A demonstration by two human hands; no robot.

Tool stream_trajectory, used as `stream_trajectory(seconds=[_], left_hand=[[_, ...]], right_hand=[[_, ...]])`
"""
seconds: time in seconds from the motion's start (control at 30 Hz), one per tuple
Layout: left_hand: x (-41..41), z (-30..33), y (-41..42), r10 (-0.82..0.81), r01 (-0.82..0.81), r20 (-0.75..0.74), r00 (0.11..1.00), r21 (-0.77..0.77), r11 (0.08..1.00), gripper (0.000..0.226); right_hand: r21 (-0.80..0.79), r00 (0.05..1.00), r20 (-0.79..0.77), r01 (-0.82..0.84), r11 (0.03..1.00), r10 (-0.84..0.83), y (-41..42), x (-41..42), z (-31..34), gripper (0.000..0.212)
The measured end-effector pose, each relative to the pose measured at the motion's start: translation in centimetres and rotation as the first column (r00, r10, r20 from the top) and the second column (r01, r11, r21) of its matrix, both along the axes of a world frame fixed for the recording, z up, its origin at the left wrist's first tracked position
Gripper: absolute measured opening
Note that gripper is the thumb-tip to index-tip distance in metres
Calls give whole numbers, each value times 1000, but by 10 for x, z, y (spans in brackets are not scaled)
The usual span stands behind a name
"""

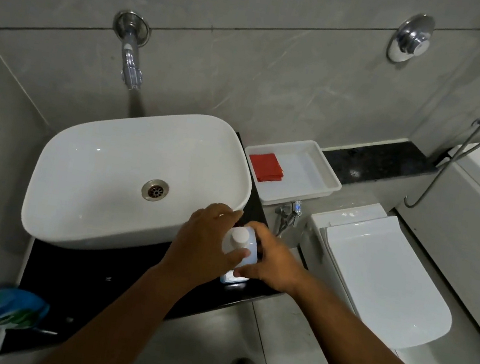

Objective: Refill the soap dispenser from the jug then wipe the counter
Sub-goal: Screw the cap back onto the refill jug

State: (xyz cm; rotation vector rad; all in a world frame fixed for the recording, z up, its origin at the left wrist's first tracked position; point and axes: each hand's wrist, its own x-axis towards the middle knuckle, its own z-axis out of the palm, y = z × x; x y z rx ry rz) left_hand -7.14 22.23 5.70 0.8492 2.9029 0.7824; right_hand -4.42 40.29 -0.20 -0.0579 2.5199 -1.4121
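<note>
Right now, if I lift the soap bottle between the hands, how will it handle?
The soap bottle looks like rigid plastic, so it probably won't flex. Tall on a narrow base, it may tip if nudged. Its smooth sides could slip in the left hand and right hand.

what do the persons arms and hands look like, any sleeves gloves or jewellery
Both arms are bare as far as the picture shows, with no sleeve in view. The left hand and the right hand wear no gloves. No ring shows on the fingers that can be seen, and no watch, bracelet or band on either wrist. I see no markings.
</note>
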Motion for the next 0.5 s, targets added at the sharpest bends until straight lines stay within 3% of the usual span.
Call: stream_trajectory(seconds=[0.13, 0.2, 0.3, 0.37, 0.43, 0.5], left_hand=[[-1, 6, 17, 182, -198, -117, 976, -144, 970, 70], [-3, 6, 18, 192, -222, -165, 967, -187, 957, 64], [-7, -1, 16, -47, 9, -150, 988, -242, 970, 46], [-5, -1, 12, -164, 146, -68, 984, -216, 966, 63], [-2, 0, 11, 28, -54, -133, 991, -197, 979, 80], [-4, 9, 15, 225, -272, -204, 953, -243, 931, 91]], right_hand=[[25, 1000, 7, -3, 1000, 2, -2, 0, 1, 77], [12, 1000, 11, -1, 1000, 1, -2, 0, 2, 77], [-14, 1000, 4, -4, 1000, 4, -2, 1, 4, 77], [-35, 1000, -3, -10, 999, 10, -1, 2, 4, 76], [-27, 1000, 4, -11, 1000, 11, -1, 2, 5, 74], [-4, 1000, 15, -10, 1000, 10, -2, 1, 5, 76]])
